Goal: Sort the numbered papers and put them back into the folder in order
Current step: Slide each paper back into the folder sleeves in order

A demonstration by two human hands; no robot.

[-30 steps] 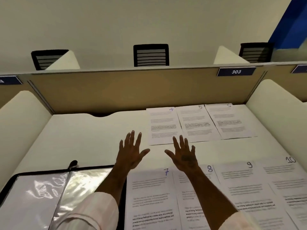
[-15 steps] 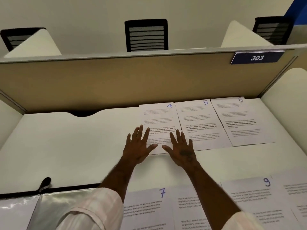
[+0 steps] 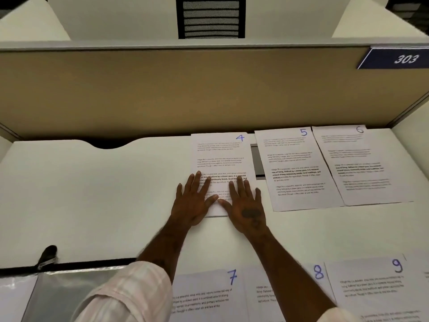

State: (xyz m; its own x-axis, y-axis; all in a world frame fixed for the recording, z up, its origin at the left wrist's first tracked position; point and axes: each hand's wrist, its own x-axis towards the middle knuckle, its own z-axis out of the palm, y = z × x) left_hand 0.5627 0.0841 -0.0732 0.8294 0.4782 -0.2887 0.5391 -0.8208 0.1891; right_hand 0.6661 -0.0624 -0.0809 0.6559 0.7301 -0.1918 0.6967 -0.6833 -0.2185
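Observation:
Paper 4 (image 3: pixel 220 154) lies at the back of the white desk. My left hand (image 3: pixel 193 202) and my right hand (image 3: pixel 246 205) both rest flat on its lower half, fingers straight and spread, thumbs nearly touching. Papers 5 (image 3: pixel 294 168) and 6 (image 3: pixel 357 163) lie to its right, 6 overlapping 5's edge. Papers 7 (image 3: pixel 209 296), 8 (image 3: pixel 267 296) and 9 (image 3: pixel 373 287) form a near row. The open folder (image 3: pixel 30 291), with clear plastic sleeves and a black rim, shows at the bottom left, partly behind my left sleeve.
A tan partition (image 3: pixel 185 89) with a blue 303 label (image 3: pixel 397 58) closes the desk's far side. A grey slot (image 3: pixel 257 161) shows between papers 4 and 5. A dark cable cutout (image 3: pixel 109 144) sits at the back edge. A black tab (image 3: pixel 47 254) sticks up from the folder.
Both hands have moved forward across the desk and now lie flat on paper 4. The view has tilted down and closer.

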